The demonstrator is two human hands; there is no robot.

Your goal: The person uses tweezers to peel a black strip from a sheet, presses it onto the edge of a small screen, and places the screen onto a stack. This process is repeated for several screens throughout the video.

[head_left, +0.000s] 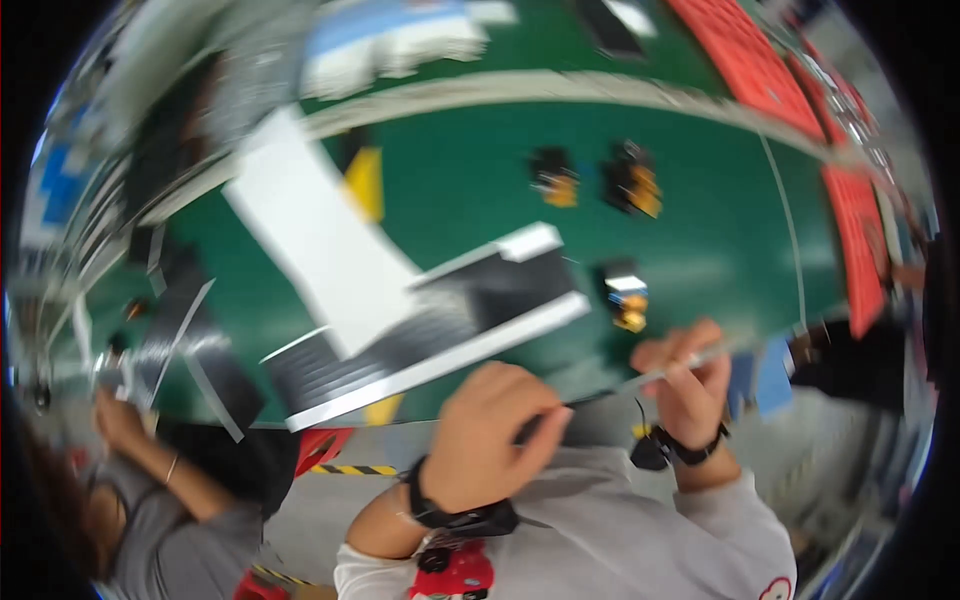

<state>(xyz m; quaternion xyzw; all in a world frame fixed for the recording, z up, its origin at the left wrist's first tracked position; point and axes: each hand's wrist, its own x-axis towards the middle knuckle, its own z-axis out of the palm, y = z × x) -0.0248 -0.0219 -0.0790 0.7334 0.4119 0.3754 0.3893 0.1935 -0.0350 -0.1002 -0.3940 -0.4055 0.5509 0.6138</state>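
My left hand [495, 430] is at the near edge of the green table [460, 160], its fingers curled and thumb bent toward them. Motion blur hides whatever lies in its grip. To the right, my right hand [690, 375] is raised over the same edge with fingers drawn together. Whether it pinches anything small cannot be made out. Just beyond it stands a small black and orange part [628, 300]. Two similar black and orange parts [555, 178] lie farther back. A black, white-edged panel or tray [520, 290] stretches beyond my left hand.
A long white sheet or board [310, 225] overlaps the black panel. Yellow pieces [366, 185] show beside it. Red perforated trays [750, 65] line the far right. At left, a co-worker's hand [118, 420] is near another dark panel [210, 360].
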